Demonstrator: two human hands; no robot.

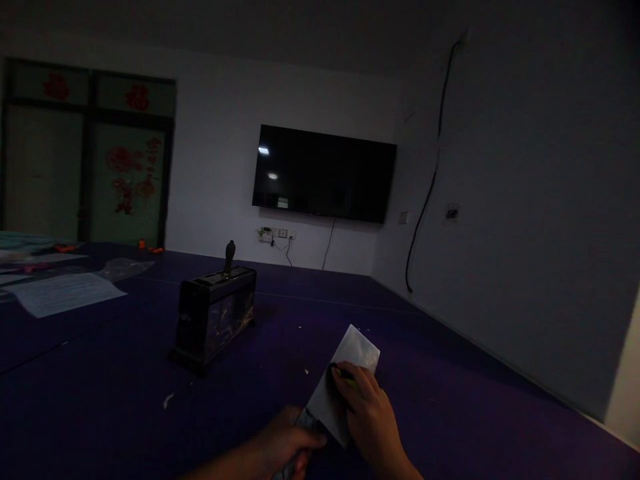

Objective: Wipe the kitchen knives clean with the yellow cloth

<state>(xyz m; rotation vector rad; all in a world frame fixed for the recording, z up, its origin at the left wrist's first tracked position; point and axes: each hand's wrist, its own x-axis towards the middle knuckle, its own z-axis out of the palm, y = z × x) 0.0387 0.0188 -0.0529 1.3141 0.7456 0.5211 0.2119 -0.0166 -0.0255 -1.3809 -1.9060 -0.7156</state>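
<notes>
Papers (pixel 65 292) lie far left on the purple surface (pixel 450 413), a dark box (pixel 215 317) mid-left. Left hand (pixel 285 443) grips the near end of a silvery sheet (pixel 345 380); right hand (pixel 367 417) presses a small greenish thing (pixel 345 375) on it. Judgement: hold the sheet flat, press evenly.

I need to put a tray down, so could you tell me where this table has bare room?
Bare purple tabletop runs from the silver pouch to the right-hand wall, and between the dark box and the back wall. The far left is crowded with papers and plastic wrap.
</notes>
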